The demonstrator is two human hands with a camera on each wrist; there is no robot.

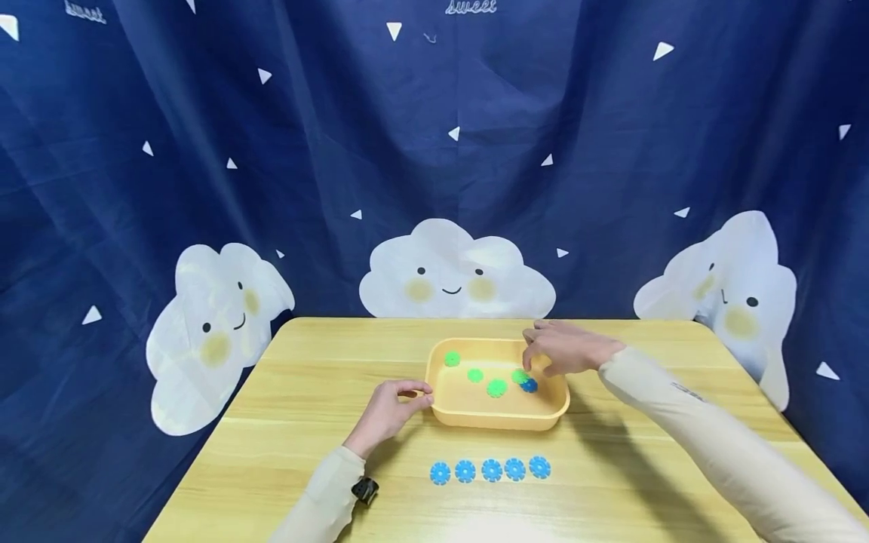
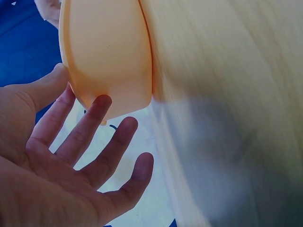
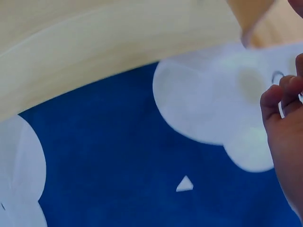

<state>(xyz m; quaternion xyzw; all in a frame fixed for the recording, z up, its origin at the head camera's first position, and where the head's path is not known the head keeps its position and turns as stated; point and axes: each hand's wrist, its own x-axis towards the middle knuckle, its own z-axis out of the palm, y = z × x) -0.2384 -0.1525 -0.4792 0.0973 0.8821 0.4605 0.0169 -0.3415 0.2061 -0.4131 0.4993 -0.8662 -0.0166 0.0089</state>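
A shallow yellow-orange tray [image 1: 498, 422] stands on the table and holds several green notched discs [image 1: 497, 388] and one dark blue notched disc [image 1: 529, 385]. At its left side, my left hand [image 1: 390, 411] pinches the rim with thumb and index finger. The left wrist view shows the other fingers spread beside the tray wall [image 2: 111, 52]. Over the tray's right end, my right hand [image 1: 563, 348] reaches down with bent fingers, close above a green disc [image 1: 520, 375] and the dark blue one. Nothing shows between its thumb and fingers. Right fingertips are partly cut off in the right wrist view.
In front of the tray, several light blue notched discs [image 1: 492, 470] lie in a row on the wooden table [image 1: 305, 385]. A dark blue curtain [image 1: 326, 151] with white clouds hangs behind the table's far edge.
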